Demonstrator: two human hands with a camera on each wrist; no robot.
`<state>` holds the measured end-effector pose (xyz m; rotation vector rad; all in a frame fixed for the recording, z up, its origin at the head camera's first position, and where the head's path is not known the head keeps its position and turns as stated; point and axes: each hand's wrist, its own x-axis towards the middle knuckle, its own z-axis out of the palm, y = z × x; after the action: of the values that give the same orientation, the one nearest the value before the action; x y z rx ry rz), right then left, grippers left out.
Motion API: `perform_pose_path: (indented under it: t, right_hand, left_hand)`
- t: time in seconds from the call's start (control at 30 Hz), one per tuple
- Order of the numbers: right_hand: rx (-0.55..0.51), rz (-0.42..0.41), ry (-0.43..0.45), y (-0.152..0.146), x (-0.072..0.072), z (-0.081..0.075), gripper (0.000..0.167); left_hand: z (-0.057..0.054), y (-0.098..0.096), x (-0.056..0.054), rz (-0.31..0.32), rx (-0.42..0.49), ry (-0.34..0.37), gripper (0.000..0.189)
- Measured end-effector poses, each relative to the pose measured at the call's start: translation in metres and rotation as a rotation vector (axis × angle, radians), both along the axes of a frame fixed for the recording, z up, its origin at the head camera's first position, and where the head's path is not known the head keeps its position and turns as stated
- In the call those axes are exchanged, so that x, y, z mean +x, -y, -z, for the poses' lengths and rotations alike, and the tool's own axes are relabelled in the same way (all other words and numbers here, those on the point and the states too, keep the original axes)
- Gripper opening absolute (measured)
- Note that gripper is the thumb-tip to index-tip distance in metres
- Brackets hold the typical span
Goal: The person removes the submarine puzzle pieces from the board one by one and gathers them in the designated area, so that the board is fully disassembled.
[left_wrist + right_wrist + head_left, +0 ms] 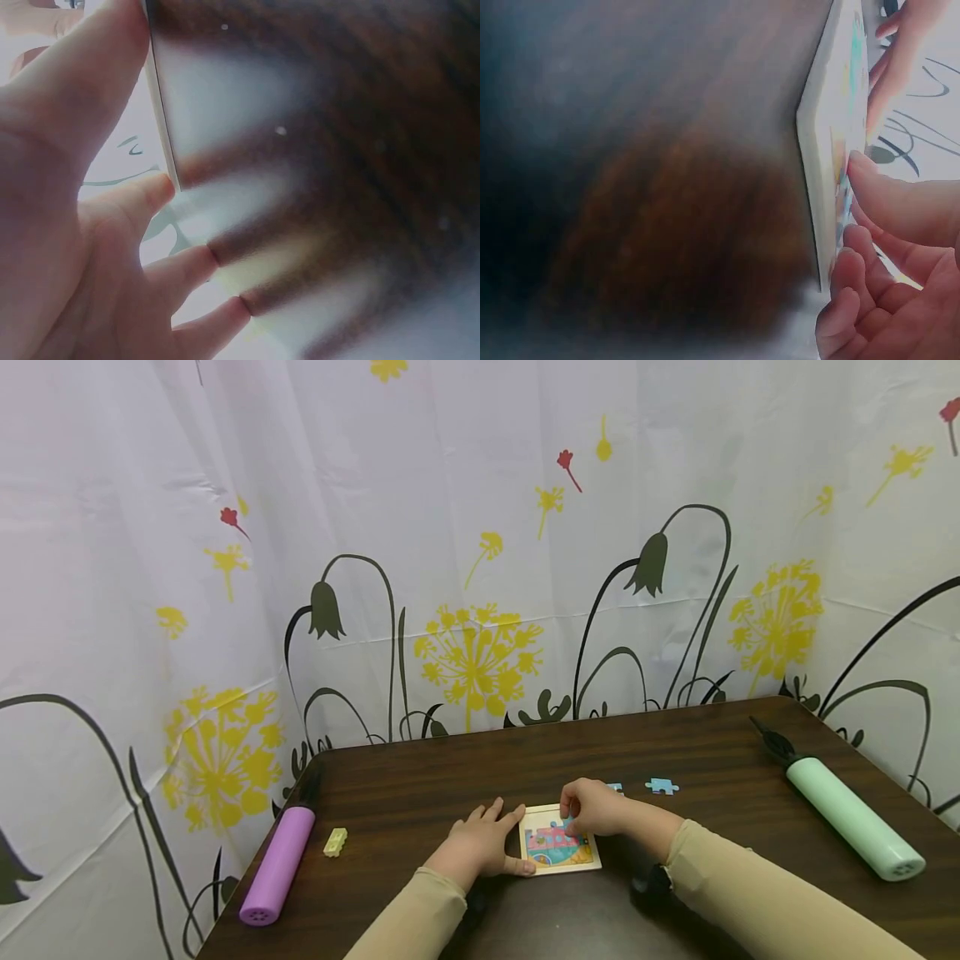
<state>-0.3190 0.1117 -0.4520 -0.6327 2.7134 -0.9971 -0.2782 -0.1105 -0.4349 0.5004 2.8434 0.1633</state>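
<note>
A small wooden puzzle board [564, 867] with a raised pale frame lies on the dark table, partly filled with pink, teal and yellow picture pieces [551, 838]. My left hand [480, 845] is spread along its left side, thumb at the near left corner and fingertips on the table and frame edge. In the left wrist view the left fingers [191, 274] are straight and apart. Over the board's right part, my right hand [595, 808] pinches a blue puzzle piece [567, 825] between thumb and curled fingers, close on the board. The right fingers hide part of that piece.
Behind the right hand lie one blue jigsaw piece [662, 786] and another partly hidden piece [615, 787]. A yellow block [335, 842] sits on the left. A purple hand pump [279, 867] lies at the left edge, a green one [855, 818] at the right. A patterned curtain [480, 527] hangs behind.
</note>
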Motion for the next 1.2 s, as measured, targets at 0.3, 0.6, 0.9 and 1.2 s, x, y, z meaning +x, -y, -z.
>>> perform_pose_path:
  t: [0.3, 0.6, 0.9, 1.2]
  right_hand:
    - [-0.022, 0.024, 0.01, 0.003, -0.001, 0.003, 0.024]
    - [-0.154, 0.025, 0.015, -0.004, -0.004, 0.003, 0.02]
    - [-0.171, 0.136, -0.063, -0.044, -0.012, -0.013, 0.019]
    - [0.025, 0.319, -0.124, -0.136, -0.016, -0.01, 0.021]
  left_hand:
    - [-0.001, 0.0, -0.001, -0.001, 0.006, 0.005, 0.095]
    - [-0.001, 0.0, 0.0, -0.004, 0.012, 0.007, 0.096]
    - [0.0, 0.0, -0.001, -0.004, 0.012, 0.007, 0.096]
    - [0.0, 0.001, 0.0, -0.004, 0.027, 0.016, 0.096]
